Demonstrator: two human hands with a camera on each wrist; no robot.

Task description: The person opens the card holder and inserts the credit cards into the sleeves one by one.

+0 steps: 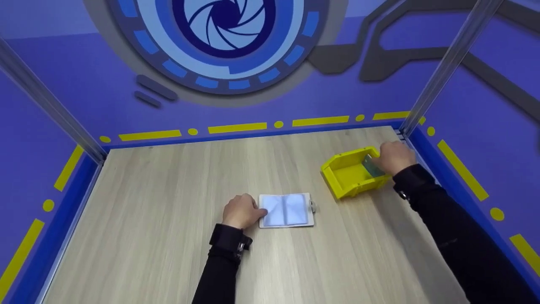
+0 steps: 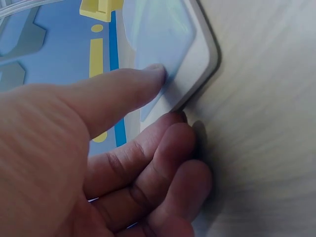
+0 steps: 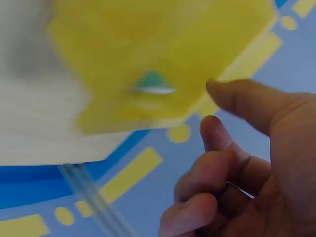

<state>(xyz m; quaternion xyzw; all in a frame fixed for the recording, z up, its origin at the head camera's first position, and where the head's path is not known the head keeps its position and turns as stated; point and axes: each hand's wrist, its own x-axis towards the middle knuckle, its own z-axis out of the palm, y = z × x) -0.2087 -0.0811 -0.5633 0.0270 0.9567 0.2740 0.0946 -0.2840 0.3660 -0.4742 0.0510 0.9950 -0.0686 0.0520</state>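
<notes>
Our left hand (image 1: 240, 212) pinches the clipboard (image 1: 311, 219) by one end.
Its long axis runs rightward; our right hand (image 1: 396, 158), loosely curled by the yellow bin (image 1: 351, 174), seems to hold nothing.

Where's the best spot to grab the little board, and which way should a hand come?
Probably the board's left edge, coming from the left: thumb on top, fingers low against the edge. It's thin and looks flat on the table, and the clip is on the opposite edge.
</notes>
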